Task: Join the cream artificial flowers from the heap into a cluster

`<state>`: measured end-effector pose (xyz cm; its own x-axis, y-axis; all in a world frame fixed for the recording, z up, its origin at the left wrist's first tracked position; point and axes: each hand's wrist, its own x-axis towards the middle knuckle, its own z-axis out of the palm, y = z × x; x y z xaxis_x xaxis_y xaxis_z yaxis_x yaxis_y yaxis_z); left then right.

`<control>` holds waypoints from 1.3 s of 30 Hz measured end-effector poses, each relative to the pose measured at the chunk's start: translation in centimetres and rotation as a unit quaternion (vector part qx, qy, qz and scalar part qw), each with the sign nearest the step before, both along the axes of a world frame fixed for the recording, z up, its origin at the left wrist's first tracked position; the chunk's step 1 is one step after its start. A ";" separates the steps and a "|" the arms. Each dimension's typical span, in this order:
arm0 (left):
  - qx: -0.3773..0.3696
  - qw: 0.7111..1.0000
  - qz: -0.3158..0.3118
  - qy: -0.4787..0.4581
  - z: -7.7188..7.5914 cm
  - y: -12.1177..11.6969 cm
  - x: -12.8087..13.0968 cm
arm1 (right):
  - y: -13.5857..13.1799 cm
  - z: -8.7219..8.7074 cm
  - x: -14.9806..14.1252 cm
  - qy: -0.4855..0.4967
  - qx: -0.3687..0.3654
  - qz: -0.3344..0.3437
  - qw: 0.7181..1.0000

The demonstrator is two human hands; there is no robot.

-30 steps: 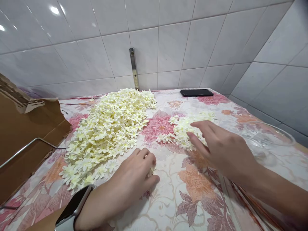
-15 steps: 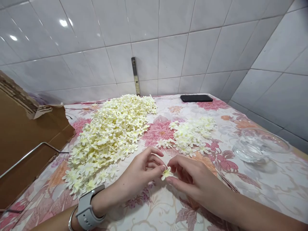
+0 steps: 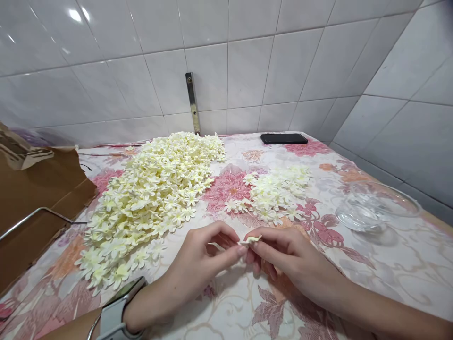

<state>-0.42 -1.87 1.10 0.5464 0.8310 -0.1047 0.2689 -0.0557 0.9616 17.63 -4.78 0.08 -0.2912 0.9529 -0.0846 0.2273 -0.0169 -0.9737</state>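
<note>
A small pale yellow artificial flower is held between the two hands, edge-on and partly covered by fingertips. My right hand pinches its petals between thumb and index finger. From the other side, the thumb and index finger of my left hand close on the flower's pale end. A large heap of similar cream-yellow flowers spreads beyond my left hand. Farther off, past my right hand, lies a smaller, whiter pile of flowers.
A clear glass bowl stands at the right, and a black phone lies near the back edge. Torn cardboard with a bent metal rod occupies the left. Floral cloth covers the table, against a tiled wall.
The flower has turned from face-up to edge-on, and my right fingers have closed on its petals. My left fingertips have come together at its end. The view has shifted slightly.
</note>
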 end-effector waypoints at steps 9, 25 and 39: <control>-0.010 1.000 -0.011 0.008 0.3 -0.4 0.3 | -0.2 -0.9 -0.3 0.081 -0.118 0.033 0.989; -0.233 0.968 -0.025 -0.091 0.2 -0.3 0.4 | -0.2 -0.9 -0.5 0.137 -0.146 0.059 0.978; -0.039 0.998 0.011 -0.039 -0.4 -0.1 0.2 | -0.3 0.1 -0.3 -0.018 -0.014 0.045 0.999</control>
<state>-0.26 -2.01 0.67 0.5366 0.8342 -0.1274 0.1934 0.0254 0.9808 17.29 -5.06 0.15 -0.3714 0.9202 -0.1233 0.2637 -0.0228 -0.9643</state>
